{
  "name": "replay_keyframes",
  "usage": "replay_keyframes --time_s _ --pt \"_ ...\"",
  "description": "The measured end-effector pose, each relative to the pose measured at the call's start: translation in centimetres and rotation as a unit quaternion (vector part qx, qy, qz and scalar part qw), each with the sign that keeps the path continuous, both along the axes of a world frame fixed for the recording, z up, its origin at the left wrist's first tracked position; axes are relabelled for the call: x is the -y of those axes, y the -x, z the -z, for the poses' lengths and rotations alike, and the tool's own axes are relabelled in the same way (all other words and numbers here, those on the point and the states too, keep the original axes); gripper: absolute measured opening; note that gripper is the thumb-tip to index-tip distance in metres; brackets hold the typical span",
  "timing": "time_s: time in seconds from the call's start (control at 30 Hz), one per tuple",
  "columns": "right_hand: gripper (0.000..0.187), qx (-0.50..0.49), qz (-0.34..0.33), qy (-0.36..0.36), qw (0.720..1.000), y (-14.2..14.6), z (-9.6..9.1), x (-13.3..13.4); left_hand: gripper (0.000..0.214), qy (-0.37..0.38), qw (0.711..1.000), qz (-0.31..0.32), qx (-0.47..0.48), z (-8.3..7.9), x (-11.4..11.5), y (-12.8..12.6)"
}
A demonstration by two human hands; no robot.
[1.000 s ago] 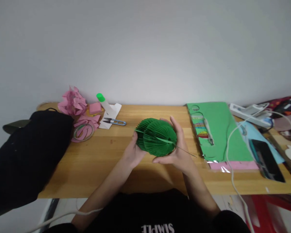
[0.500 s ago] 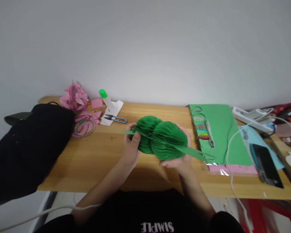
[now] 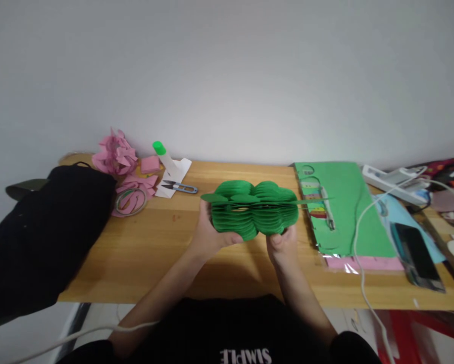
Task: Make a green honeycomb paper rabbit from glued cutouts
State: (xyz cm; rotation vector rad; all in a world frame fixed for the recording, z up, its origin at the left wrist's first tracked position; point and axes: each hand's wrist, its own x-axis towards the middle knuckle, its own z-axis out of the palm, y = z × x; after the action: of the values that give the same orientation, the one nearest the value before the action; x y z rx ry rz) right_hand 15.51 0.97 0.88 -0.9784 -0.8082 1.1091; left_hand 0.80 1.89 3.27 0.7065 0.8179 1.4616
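A green honeycomb paper decoration (image 3: 236,220) with pleated, rounded lobes is held over the middle of the table. Flat green strips stick out from its left and right ends. My left hand (image 3: 211,230) is closed around its left side, thumb along the lower front and the other fingers mostly hidden behind the paper. Its lower right is gripped by my right hand (image 3: 282,243), with the thumb pressed against the underside and the remaining fingers largely covered.
At left lie a black bag (image 3: 52,227), pink paper scraps (image 3: 115,151), a tape roll (image 3: 130,202), a glue stick (image 3: 165,157) and thread snips (image 3: 180,186). Rightward are green paper sheets (image 3: 357,217), a utility knife (image 3: 328,208), a phone (image 3: 418,255), a power strip (image 3: 395,184) and a white cable (image 3: 359,268).
The paper decoration has turned in my hands, so its slit and side strips now face up and lie nearly level. Both hands have shifted their hold toward its lower side.
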Motion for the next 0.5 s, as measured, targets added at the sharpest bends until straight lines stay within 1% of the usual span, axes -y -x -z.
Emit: replay_keyframes --time_s 0.07,0.13,0.2,0.23,0.3,0.4,0.5 --pt "0.084 -0.009 0.003 0.001 1.000 -0.1 0.5 -0.1 0.090 -0.026 0.999 0.026 -0.014 -0.4 -0.1 0.3" --pt "0.080 -0.007 0.006 0.004 1.000 -0.2 0.8 -0.3 0.097 -0.049 0.996 0.069 -0.041 -0.9 -0.3 0.7" --pt "0.080 -0.009 -0.005 0.004 1.000 -0.2 0.9 -0.4 0.103 -0.058 0.990 0.110 -0.073 -1.2 -0.5 1.3" --pt "0.081 -0.012 -0.013 0.003 1.000 -0.2 0.9 -0.4 0.103 -0.057 0.987 0.121 -0.090 -1.3 -0.6 1.6" --pt "0.084 -0.022 -0.025 0.004 0.999 -0.1 0.8 -0.5 0.101 -0.055 0.985 0.111 -0.124 -1.4 -0.6 2.0" --pt "0.084 -0.033 -0.017 0.020 0.999 0.0 0.7 -0.6 0.089 -0.072 0.982 0.069 -0.161 -1.2 -0.5 2.4" --pt "0.084 -0.038 -0.005 0.049 0.998 0.1 0.5 -0.6 0.067 -0.110 0.976 0.039 -0.184 -1.3 -0.6 2.5"
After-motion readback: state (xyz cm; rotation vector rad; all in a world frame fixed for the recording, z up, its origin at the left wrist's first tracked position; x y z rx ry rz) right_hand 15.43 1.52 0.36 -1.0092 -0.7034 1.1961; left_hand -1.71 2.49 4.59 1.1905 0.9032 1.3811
